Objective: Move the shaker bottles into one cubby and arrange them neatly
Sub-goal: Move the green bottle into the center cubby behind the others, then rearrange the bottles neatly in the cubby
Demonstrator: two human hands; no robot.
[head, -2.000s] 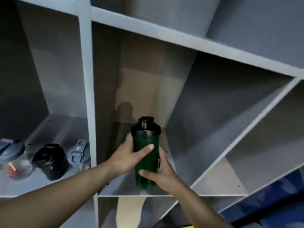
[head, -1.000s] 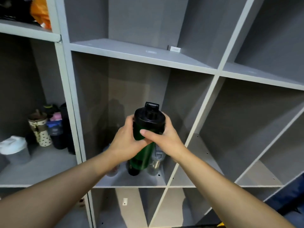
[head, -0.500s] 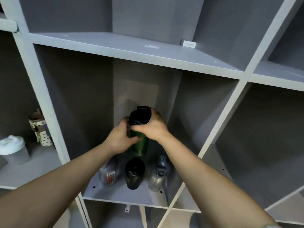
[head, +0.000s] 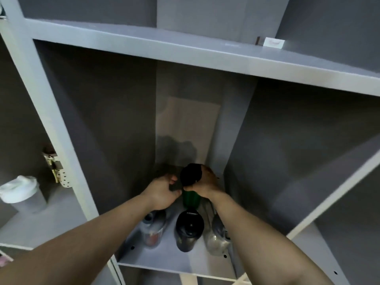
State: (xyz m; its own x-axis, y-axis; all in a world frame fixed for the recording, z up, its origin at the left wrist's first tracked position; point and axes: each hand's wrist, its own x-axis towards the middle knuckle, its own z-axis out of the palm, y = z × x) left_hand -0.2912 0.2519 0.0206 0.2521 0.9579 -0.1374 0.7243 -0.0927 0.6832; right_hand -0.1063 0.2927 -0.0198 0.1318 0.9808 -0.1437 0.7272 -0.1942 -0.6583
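Deep inside the middle cubby (head: 170, 262) stands a green shaker bottle (head: 191, 199) with a black lid, upright behind a front row. My right hand (head: 206, 185) is wrapped around its lid and neck. My left hand (head: 162, 192) is beside it on the left, fingers curled near the bottle's shoulder, contact unclear. The front row holds a clear bottle with a grey lid (head: 153, 229), a black-lidded dark bottle (head: 188, 231) and a clear bottle (head: 216, 237) partly hidden by my right forearm.
The left cubby holds a white-lidded container (head: 19, 194) and a dotted cup (head: 61, 175) behind the upright post (head: 51, 120). A small white tag (head: 273, 42) lies on the shelf above. The cubby on the right shows only bare grey walls.
Both hands carried the green bottle from the cubby's mouth to the back, behind the front row. The left hand has slid off toward the bottle's left side.
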